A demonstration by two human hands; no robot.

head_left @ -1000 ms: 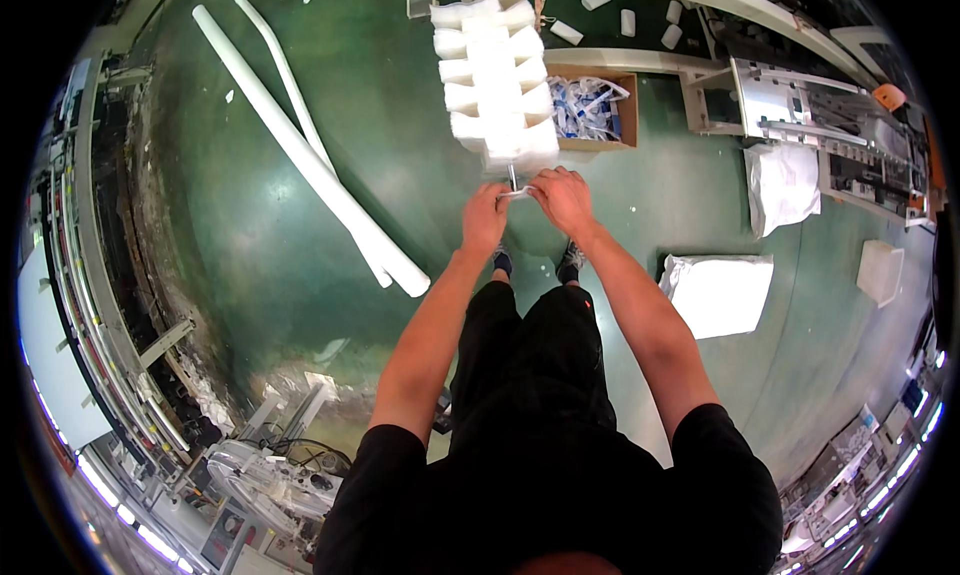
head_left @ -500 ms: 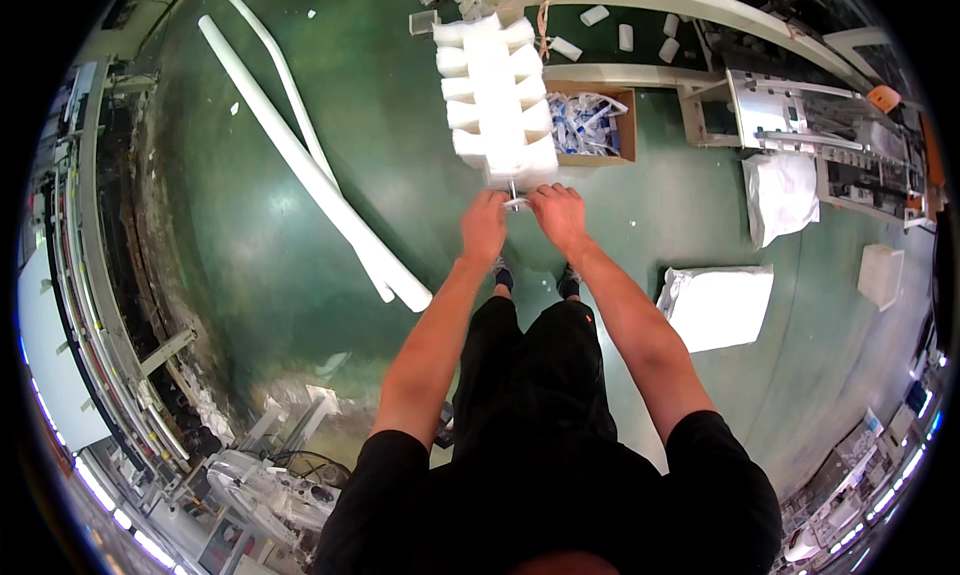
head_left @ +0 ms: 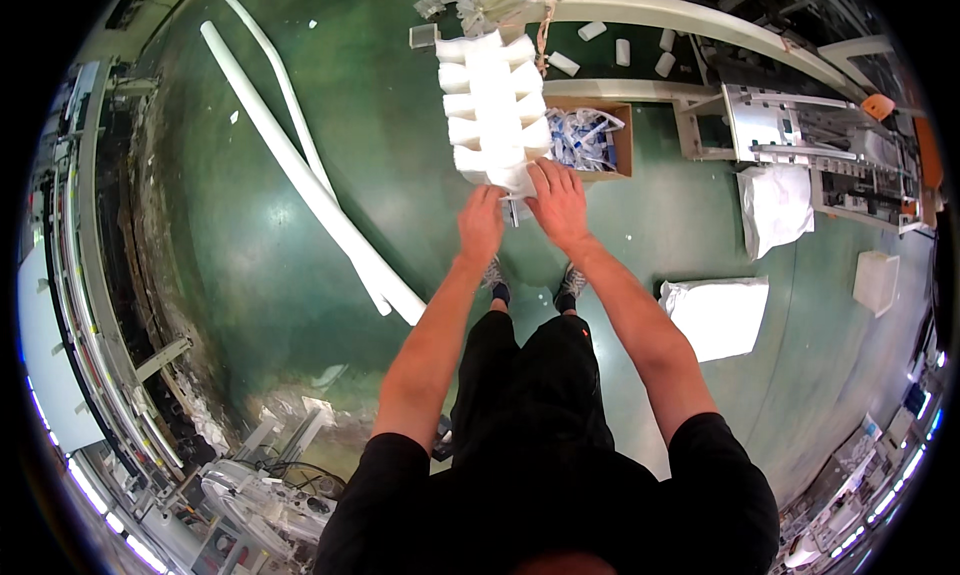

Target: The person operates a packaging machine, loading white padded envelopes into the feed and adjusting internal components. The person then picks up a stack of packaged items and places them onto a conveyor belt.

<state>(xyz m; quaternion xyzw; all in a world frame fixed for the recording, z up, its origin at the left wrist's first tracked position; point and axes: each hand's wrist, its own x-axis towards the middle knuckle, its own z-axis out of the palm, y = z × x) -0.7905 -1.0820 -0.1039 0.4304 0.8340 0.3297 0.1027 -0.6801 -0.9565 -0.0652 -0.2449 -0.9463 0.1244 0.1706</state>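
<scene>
Ahead of me stands a long stack of white, soft-looking padding, with puffed lobes down both sides and a flatter strip along its middle. At its near left corner my left hand is closed, fingertips on the white edge. My right hand grips the near right corner, its fingers bent over the padding and its thumb low beside it. Between the two hands a short metal rod end sticks out below the padding. What lies under the fingertips is partly hidden.
An open cardboard box of blue-and-white plastic pieces stands right of the padding. Long white tubes lie on the green floor at left. White packages lie at right, near a metal frame. Small white rolls lie beyond.
My right hand has shifted from the rod end up onto the padding's near right corner. The loose white piece between my hands now lies against the padding. The left hand stays close by.
</scene>
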